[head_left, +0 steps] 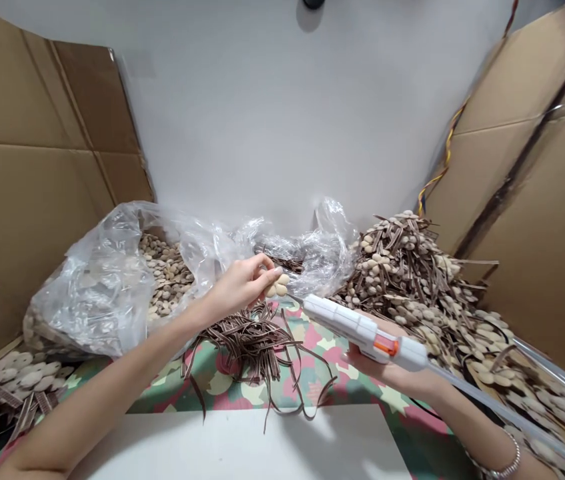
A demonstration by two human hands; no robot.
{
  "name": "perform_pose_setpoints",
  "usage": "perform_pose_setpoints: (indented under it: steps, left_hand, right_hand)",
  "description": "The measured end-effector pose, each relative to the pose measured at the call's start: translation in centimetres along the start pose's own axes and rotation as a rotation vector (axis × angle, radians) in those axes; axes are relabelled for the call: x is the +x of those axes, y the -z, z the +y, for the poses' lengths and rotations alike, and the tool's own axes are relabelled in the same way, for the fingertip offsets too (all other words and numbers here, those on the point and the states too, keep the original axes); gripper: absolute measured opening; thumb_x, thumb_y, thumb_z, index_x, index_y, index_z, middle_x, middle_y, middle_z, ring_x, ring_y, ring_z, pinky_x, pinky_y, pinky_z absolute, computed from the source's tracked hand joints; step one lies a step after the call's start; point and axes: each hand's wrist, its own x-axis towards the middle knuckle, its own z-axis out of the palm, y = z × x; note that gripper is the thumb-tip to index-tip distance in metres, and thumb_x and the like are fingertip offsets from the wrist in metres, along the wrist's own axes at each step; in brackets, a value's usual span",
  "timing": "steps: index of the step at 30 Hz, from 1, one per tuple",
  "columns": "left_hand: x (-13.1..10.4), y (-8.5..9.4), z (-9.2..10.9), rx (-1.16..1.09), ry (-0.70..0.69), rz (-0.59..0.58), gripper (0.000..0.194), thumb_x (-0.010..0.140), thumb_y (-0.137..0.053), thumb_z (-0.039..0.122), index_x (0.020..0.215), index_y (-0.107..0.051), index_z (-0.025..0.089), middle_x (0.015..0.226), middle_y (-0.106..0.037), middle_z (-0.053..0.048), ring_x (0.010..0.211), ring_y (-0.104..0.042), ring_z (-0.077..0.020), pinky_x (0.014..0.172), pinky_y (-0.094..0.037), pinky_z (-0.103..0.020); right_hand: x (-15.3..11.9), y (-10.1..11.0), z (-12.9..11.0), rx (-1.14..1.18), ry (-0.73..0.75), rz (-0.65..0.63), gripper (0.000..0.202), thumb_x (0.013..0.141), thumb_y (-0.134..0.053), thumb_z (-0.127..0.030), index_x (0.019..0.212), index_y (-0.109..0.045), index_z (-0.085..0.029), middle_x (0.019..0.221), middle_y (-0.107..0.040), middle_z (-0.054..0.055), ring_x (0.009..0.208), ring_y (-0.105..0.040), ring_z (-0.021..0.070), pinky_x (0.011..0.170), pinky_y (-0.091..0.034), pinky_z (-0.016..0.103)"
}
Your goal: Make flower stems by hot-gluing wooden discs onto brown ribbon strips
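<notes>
Between thumb and fingers, my left hand (243, 283) pinches a small beige flower-shaped piece (278, 286) with rounded petals. My right hand (387, 357) is wrapped around a white glue gun (347, 320) with an orange part on its side. The gun's nozzle points left at the flower piece, close to it; whether they touch I cannot tell. A long clear glue stick (492, 403) runs out of the gun's rear. Below my left hand lies a loose heap of brown striped ribbon strips (252, 343).
A clear plastic bag (107, 280) of beige pieces (165, 273) stands at left. More crumpled plastic (329, 250) lies at the back. Flower pieces with ribbons (407, 273) are piled at right. A white board (242, 447) rests in front; cardboard walls (527, 167) flank both sides.
</notes>
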Motion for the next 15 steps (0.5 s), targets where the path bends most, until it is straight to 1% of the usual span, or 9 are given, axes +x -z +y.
perform_pose_setpoints:
  steps: [3,8,12,15]
  left_hand:
    - [-0.12,-0.61,0.18,0.014,-0.007,0.019,0.028,0.087,-0.040,0.046,0.085,-0.049,0.020,0.053,-0.055,0.001,0.040,-0.045,-0.0091,0.040,-0.031,-0.022]
    - [-0.38,-1.08,0.56,0.014,-0.024,0.032,0.027,0.087,-0.040,0.045,0.084,-0.049,0.020,0.053,-0.055,0.001,0.040,-0.041,-0.0087,0.040,-0.028,-0.023]
    - [-0.50,-1.11,0.61,0.002,-0.022,0.032,0.025,0.087,-0.041,0.043,0.084,-0.049,0.020,0.053,-0.055,0.001,0.041,-0.041,-0.0086,0.039,-0.028,-0.022]
    - [-0.57,-1.09,0.67,-0.007,-0.026,0.032,0.025,0.087,-0.040,0.043,0.084,-0.049,0.019,0.054,-0.056,0.001,0.041,-0.041,-0.0086,0.039,-0.028,-0.022]
  right_hand:
    - [0.27,-0.46,-0.08,-0.015,-0.029,0.038,0.010,0.078,-0.058,-0.028,0.083,-0.052,-0.021,0.070,-0.053,-0.001,0.060,-0.049,0.0128,0.052,-0.044,0.024]
    - [0.33,-0.89,0.04,-0.035,-0.108,0.060,0.014,0.078,-0.057,-0.034,0.084,-0.053,-0.022,0.065,-0.055,-0.001,0.055,-0.050,0.0134,0.049,-0.043,0.025]
    - [0.35,-0.83,-0.19,-0.072,-0.126,0.062,0.014,0.078,-0.057,-0.036,0.083,-0.056,-0.023,0.065,-0.056,-0.001,0.057,-0.052,0.0151,0.052,-0.046,0.027]
    - [0.46,-0.86,-0.41,-0.089,-0.137,0.056,0.014,0.078,-0.056,-0.036,0.081,-0.055,-0.022,0.064,-0.055,-0.001,0.056,-0.052,0.0149,0.051,-0.045,0.026]
